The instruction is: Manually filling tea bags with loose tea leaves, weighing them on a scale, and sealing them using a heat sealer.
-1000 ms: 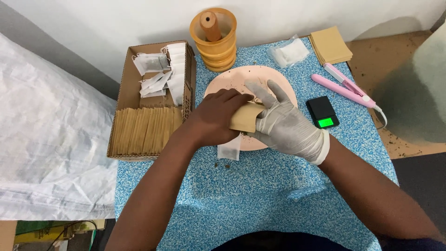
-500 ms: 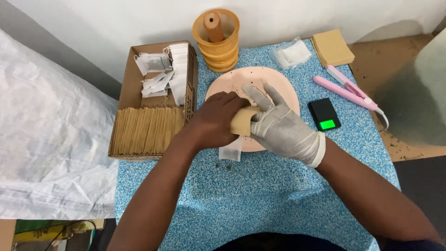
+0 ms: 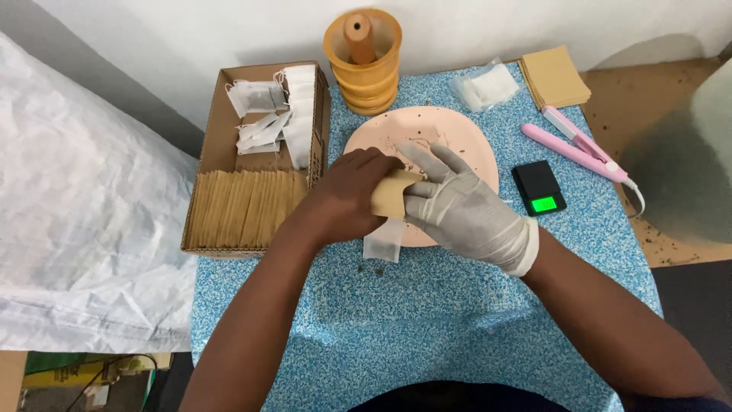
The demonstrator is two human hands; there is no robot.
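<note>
Left hand (image 3: 347,200) and gloved right hand (image 3: 457,210) pinch the tan envelope (image 3: 390,192) between their fingers; white sachet (image 3: 383,240) hangs just below.

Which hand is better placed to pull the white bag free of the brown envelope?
Likely the right hand: its gloved fingers lie over the envelope, while the left hand grips it. The white bag hangs below both.
</note>
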